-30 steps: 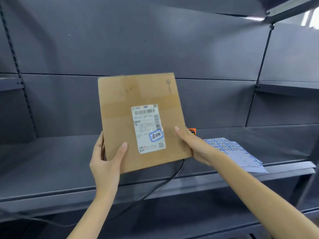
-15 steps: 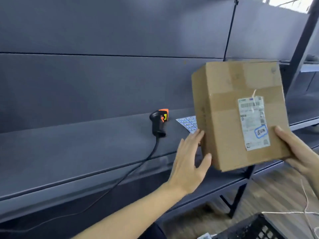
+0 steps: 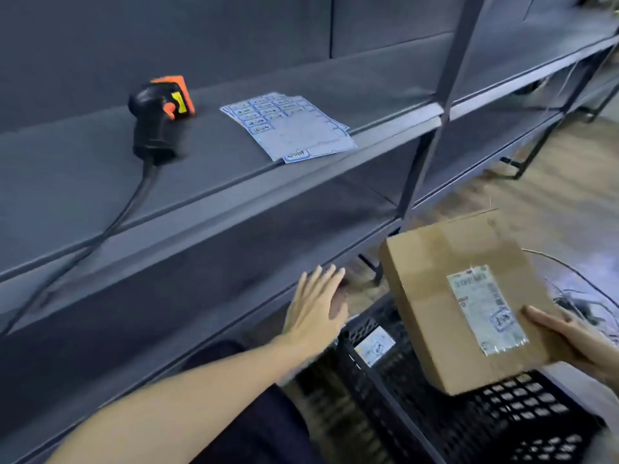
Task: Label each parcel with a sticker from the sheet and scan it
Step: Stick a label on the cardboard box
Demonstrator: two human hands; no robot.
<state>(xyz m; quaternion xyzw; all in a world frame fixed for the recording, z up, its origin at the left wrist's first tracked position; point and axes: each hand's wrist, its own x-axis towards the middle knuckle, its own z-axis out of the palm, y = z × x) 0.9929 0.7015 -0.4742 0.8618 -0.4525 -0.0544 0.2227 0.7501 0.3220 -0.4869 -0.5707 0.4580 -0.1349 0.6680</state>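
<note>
Above crate (image 3: pixel 385 390), parcel (image 3: pixel 435 296) in right hand (image 3: pixel 576 343)

One parcel (image 3: pixel 462 296), one scanner (image 3: pixel 157 118), one crate (image 3: pixel 502 426) — two hands (image 3: pixel 316 309) (image 3: pixel 569 339), several sticker sheets (image 3: pixel 288 125).

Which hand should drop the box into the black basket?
Probably the right hand: it alone holds the box, already above the black crate. The left hand is open and off the box.
</note>
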